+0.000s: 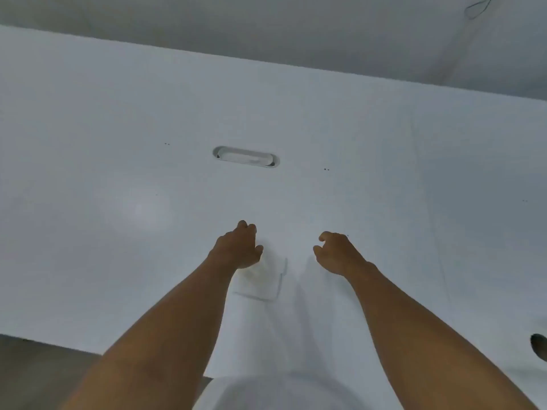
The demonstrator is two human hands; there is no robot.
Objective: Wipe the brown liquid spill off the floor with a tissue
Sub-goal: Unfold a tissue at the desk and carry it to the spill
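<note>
A white tissue (260,281) with a faint brownish stain lies low over the white table (118,143), its right edge casting a thin shadow. My left hand (238,247) sits on the tissue's far left corner, fingers curled down and thumb against the raised paper. My right hand (337,253) hovers a little to the right of the tissue, with its fingers loosely curled, apart, and holding nothing. No brown spill shows on the floor in this view.
An oval cable slot (246,157) is set in the table beyond my hands. A strip of grey floor (35,368) shows at the bottom left and beyond the table's far edge. A dark object (539,347) peeks in at the right edge.
</note>
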